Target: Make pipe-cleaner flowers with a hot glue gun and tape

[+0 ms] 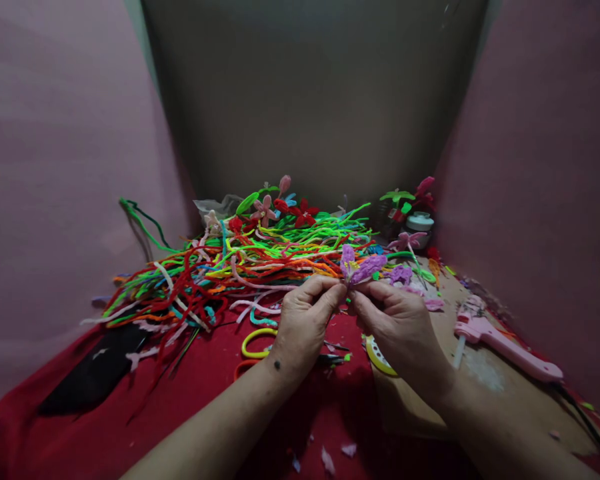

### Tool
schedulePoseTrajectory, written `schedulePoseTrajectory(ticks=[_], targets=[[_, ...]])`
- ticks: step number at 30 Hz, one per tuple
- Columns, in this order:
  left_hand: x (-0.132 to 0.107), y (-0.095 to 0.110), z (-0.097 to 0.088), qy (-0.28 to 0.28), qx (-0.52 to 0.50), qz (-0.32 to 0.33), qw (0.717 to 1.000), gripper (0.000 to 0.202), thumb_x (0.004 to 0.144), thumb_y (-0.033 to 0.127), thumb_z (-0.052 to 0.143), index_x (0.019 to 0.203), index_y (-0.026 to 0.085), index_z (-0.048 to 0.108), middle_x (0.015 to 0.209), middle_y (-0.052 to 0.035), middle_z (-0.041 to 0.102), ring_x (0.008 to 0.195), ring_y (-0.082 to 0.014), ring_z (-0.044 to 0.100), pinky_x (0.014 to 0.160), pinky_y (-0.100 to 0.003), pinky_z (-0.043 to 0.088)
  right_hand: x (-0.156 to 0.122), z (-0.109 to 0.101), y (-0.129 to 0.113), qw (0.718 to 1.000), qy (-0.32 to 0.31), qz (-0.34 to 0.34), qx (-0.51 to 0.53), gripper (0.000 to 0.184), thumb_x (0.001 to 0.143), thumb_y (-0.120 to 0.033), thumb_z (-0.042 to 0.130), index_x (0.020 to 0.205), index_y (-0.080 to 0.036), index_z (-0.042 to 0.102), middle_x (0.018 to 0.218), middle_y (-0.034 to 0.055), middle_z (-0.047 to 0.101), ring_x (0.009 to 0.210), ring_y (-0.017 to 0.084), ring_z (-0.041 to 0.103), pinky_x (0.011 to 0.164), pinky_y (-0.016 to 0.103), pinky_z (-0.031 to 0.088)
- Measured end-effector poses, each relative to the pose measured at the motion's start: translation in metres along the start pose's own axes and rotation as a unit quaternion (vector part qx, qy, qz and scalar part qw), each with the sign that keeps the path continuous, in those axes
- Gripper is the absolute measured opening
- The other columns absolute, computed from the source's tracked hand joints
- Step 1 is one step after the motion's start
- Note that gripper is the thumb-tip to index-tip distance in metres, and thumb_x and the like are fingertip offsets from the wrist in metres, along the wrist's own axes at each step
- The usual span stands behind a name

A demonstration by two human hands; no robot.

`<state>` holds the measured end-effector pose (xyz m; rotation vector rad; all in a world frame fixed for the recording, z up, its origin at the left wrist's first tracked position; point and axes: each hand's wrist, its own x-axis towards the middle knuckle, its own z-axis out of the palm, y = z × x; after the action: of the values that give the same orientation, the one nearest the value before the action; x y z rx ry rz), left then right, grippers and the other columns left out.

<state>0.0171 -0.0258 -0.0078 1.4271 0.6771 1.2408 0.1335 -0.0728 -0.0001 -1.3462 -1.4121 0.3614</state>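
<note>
A purple pipe-cleaner flower (pixel 364 268) with yellow stamens stands up between my two hands. The fingers and thumb of my left hand (pixel 307 313) are closed at its base. My right hand (pixel 397 320) pinches the same spot from the other side, its thumb and forefinger near the left fingertips. The flower's stem is mostly hidden by the fingers. Beneath my left wrist lie scissors with a yellow handle (pixel 254 343), partly covered. A yellow and white round-edged tool (pixel 377 355) shows under my right hand. Loose purple petals (pixel 401 274) lie just beyond the right fingers.
A big tangle of colourful pipe cleaners (pixel 280 250) spreads behind my hands, with finished flowers (pixel 304 213) at the back. On the right, a pink glue gun (pixel 510 347) rests on cardboard (pixel 475 407), near a lidded jar (pixel 421 223). A black flat item (pixel 97 373) lies left on red cloth (pixel 190 413).
</note>
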Motion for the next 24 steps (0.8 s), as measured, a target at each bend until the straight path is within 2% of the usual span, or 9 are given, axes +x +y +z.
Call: schedulePoseTrajectory(ticks=[8,17,20,24], targets=[[0.001,-0.0052,-0.0019,-0.001,0.001,0.013,1.0,0.009,0.074,0.024,0.062,0.074,0.016,0.069,0.074,-0.0015,0.062,0.073,-0.0131,0.053,0.07,-0.023,0.042,0.0001,-0.0008,-0.0025,1.0,-0.005,-0.01,0.003,0.023,0.079,-0.022,0.05,0.06,-0.017,0.061,0.047,-0.0015,0.053,0.048,0.011,0.049,0.043,0.022,0.035],[0.0015,-0.0009,-0.0008,-0.006,-0.038,-0.003,0.999,0.004,0.068,0.018,0.066,0.065,0.016,0.067,0.068,0.0004,0.059,0.065,-0.0108,0.051,0.064,-0.022,0.041,-0.0008,-0.0011,0.0022,1.0,-0.02,-0.006,-0.02,0.021,0.08,-0.022,0.048,0.064,-0.016,0.061,0.051,-0.0018,0.053,0.046,0.01,0.046,0.045,0.022,0.035],[0.0019,0.0026,-0.0017,-0.021,-0.039,-0.015,0.999,0.006,0.067,0.017,0.067,0.062,0.015,0.067,0.065,0.0,0.058,0.065,-0.0109,0.051,0.064,-0.022,0.042,-0.0005,-0.0023,0.0036,0.997,-0.032,-0.035,-0.057,0.022,0.08,-0.019,0.047,0.06,-0.016,0.057,0.05,-0.0023,0.049,0.046,0.009,0.044,0.045,0.022,0.033],[0.0039,0.0023,-0.0033,-0.026,-0.055,-0.025,0.998,0.006,0.062,0.018,0.071,0.059,0.015,0.067,0.064,0.0001,0.059,0.065,-0.0116,0.052,0.066,-0.024,0.043,-0.0015,-0.0032,0.003,0.986,-0.02,-0.114,-0.123,0.022,0.078,-0.014,0.046,0.057,-0.017,0.052,0.05,-0.0028,0.046,0.047,0.009,0.043,0.047,0.023,0.031]])
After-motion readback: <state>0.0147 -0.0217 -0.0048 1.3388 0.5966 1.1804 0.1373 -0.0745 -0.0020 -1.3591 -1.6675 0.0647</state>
